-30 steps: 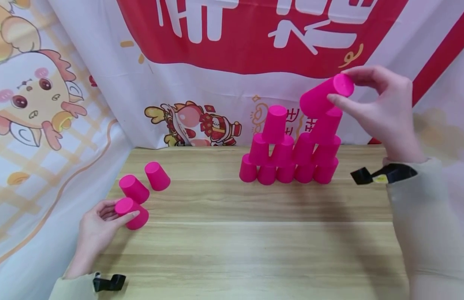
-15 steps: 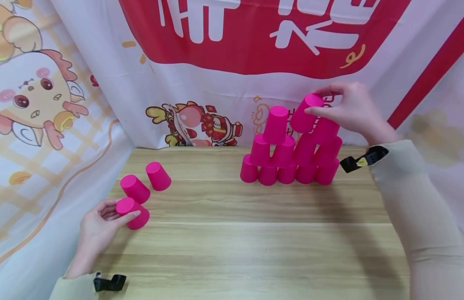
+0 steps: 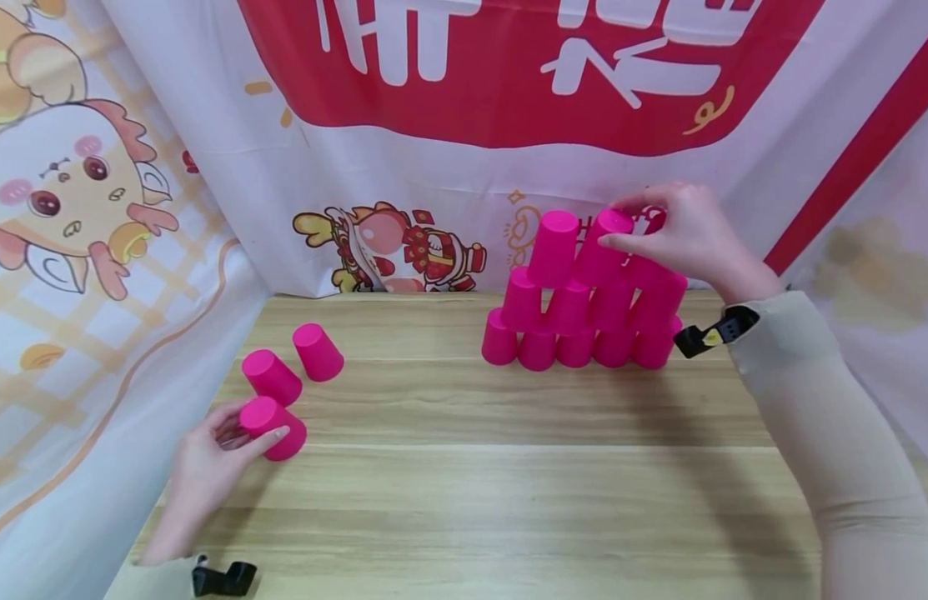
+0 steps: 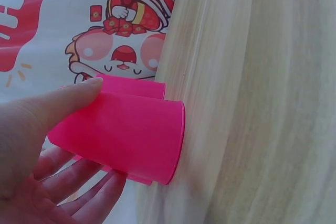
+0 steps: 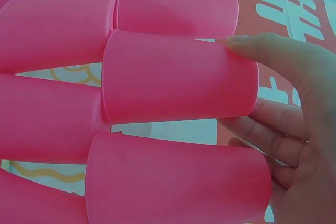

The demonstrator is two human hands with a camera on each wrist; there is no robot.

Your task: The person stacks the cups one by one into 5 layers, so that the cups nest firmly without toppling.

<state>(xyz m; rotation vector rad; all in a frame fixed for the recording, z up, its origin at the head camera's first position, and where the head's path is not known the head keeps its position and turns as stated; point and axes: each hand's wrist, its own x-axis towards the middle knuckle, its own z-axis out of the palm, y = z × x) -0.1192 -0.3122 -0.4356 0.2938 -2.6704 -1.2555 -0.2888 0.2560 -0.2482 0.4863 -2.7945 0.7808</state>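
My right hand (image 3: pixel 684 233) pinches the top end of an upside-down pink cup (image 3: pixel 600 260) between thumb and fingers. This cup stands on the second row of a cup wall, between the cup (image 3: pixel 554 250) on its left and another on its right that my hand partly covers. In the right wrist view the held cup (image 5: pixel 181 77) rests its rim across the row below. At the left, my left hand (image 3: pixel 208 467) holds another upside-down pink cup (image 4: pixel 123 135), thumb on one side and fingers on the other; its rim is at the wooden tabletop.
Two more upside-down pink cups, a nearer one (image 3: pixel 272 377) and a farther one (image 3: pixel 318 352), stand just beyond the left hand. Behind the wall of cups hangs a printed white and red cloth (image 3: pixel 403 167). The wooden table (image 3: pixel 464 483) spreads between the hands.
My right hand has come down and left with its cup, from tilted above the wall to standing in the third row. The left hand and its cup have shifted slightly right.
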